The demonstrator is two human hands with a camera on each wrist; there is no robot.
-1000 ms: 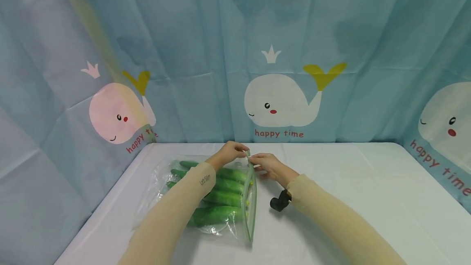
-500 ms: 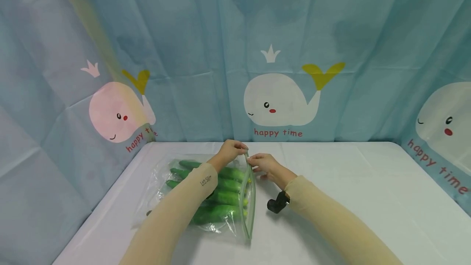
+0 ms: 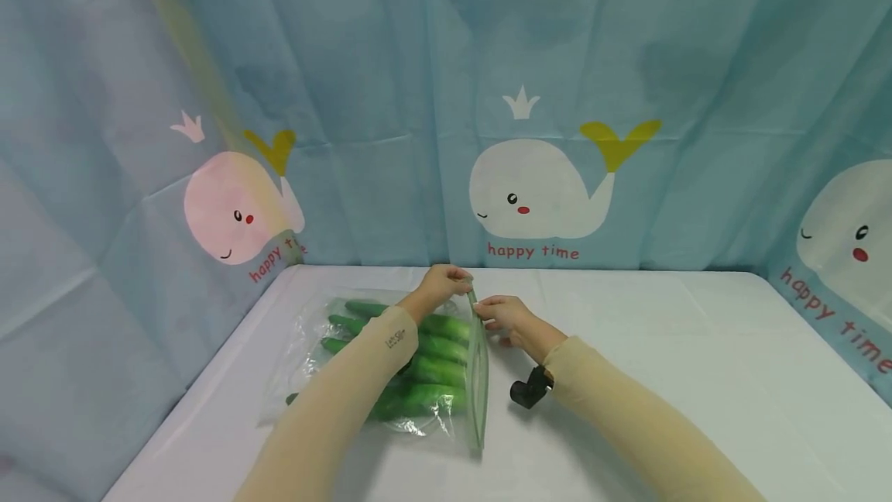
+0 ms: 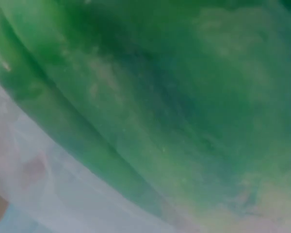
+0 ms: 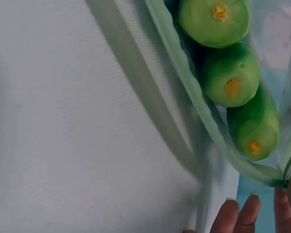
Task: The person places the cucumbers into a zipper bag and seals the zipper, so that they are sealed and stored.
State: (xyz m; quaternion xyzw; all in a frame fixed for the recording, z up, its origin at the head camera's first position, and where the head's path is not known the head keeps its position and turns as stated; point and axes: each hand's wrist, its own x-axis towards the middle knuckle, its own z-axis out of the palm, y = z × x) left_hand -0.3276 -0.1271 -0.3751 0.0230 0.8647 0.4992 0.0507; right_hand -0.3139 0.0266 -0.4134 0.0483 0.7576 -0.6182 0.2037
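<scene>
A clear zip bag point(image 3: 307, 347) with a green-edged mouth lies on the table, its opening toward the right. Inside are several green cucumbers point(image 3: 435, 369); in the right wrist view the yellow-tipped ends of cucumbers point(image 5: 233, 87) show through the open mouth. My left hand point(image 3: 437, 285) pinches the far corner of the bag's mouth. Just nearer and to the right, my right hand point(image 3: 516, 321) pinches the green zip strip point(image 5: 281, 182) between thumb and index finger, the other fingers apart from it. The left wrist view holds only blurred cucumbers point(image 4: 136, 107) through plastic.
A white-covered table point(image 3: 662, 362) extends to the right of the bag. Behind it hangs a blue curtain point(image 3: 390, 200) printed with whales. A small black camera point(image 3: 531, 387) is worn on the right wrist. My left sleeve covers part of the bag.
The right hand has slid slightly along the zip strip toward me, widening the gap between the hands. The bag's mouth looks narrower. The head view has shifted slightly.
</scene>
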